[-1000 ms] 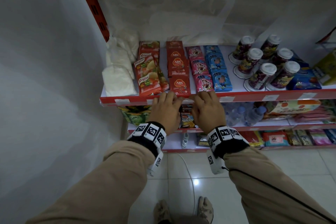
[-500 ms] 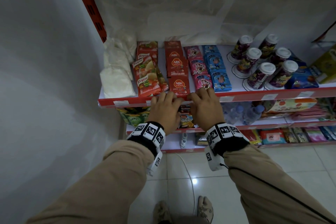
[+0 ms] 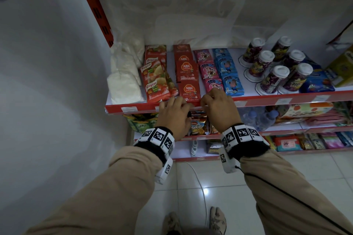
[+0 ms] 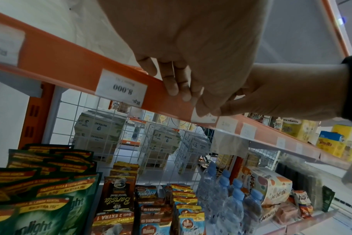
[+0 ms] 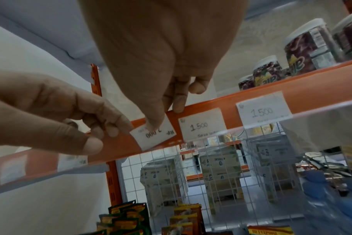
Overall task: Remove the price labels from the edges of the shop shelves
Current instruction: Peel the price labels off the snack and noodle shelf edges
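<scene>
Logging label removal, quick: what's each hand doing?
Left hand: holding nothing, fingertips on the shelf edge.
Right hand: pinching the 2.000 price label.

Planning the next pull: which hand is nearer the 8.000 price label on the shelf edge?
Left. The left hand has its fingertips on the shelf edge just beside the 8.000 price label. The right hand is on the left hand's far side, at another label.

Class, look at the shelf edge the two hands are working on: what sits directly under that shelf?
Under the shelf edge sit green pouches, Malkist packs and water bottles, backed by wire mesh. The hands cover part of that row.
</scene>
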A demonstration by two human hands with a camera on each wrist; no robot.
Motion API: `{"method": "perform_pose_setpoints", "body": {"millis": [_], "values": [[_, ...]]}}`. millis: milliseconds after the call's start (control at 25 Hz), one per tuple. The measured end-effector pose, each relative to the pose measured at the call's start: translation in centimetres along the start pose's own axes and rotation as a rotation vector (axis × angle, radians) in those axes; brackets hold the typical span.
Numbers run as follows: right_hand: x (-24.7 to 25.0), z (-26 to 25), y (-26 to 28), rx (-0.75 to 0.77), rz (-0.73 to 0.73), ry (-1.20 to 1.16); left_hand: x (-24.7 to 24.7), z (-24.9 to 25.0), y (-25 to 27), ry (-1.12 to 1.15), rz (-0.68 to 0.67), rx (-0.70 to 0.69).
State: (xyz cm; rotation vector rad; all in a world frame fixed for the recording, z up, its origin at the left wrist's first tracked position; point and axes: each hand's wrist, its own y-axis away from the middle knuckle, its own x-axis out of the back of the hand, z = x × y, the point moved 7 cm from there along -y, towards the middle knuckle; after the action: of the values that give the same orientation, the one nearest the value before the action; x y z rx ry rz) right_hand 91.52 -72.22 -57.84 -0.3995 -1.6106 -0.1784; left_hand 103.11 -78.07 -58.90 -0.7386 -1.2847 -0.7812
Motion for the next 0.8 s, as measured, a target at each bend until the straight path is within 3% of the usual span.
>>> {"method": "perform_pose_setpoints", "body": {"millis": [120, 240, 480, 640, 800], "values": [[1.0, 0.8, -0.2, -0.013, 0.054, -0.177, 0.2, -0.1, -0.3, 0.027, -0.01, 0.029], [1.4, 2.2, 0.6, -0.208, 0.2, -0.698, 0.5, -0.3, -0.2, 0.105, 0.024, 0.055], [-0.6, 1.7, 1.7, -0.478, 0.192, -1.346, 0.6, -0.7, -0.3, 0.264, 0.084, 0.131], [-2.1, 0.6, 2.0, -0.488, 0.102, -1.402, 0.1, -1.1, -0.3, 0.333, 0.094, 0.176], [-1.3, 0.5, 2.3, -0.358, 0.155, -1.165, 0.1, -1.0, -0.3, 0.278, 0.096, 0.169]]}}
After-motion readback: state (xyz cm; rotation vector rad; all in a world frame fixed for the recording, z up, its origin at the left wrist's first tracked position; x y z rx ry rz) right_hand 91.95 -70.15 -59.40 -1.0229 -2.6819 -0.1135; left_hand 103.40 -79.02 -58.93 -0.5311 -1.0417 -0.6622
